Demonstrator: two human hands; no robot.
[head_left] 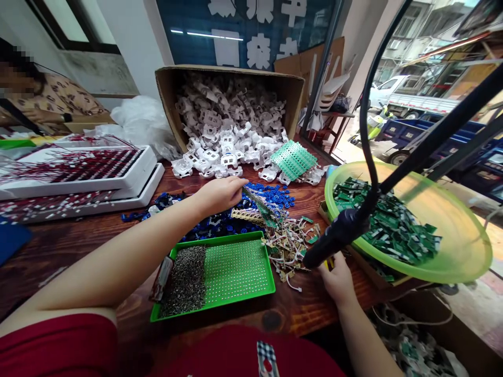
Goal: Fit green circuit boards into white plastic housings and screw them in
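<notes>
My left hand [220, 192] reaches across the wooden table [78, 246] with its fingers pinched on a strip of small green circuit boards [261, 205], held over a pile of blue plastic parts [271, 193]. My right hand [337, 280] rests at the table's near right edge, fingers curled near a small yellow object. A black power screwdriver [338, 235] hangs on a cable just above that hand. Between the hands lies a tangle of small wired parts [288, 243]. In front of me sits a green tray [236, 272] with a heap of small screws [184, 280] at its left end.
A tipped cardboard box [167, 89] spills white plastic housings [228, 131] at the back. A green panel of boards [293, 159] lies beside them. A yellow-green basin [451, 225] holds green boards at right. White foam trays [129, 173] with red-wired parts stand left. Another person [47, 99] sits far left.
</notes>
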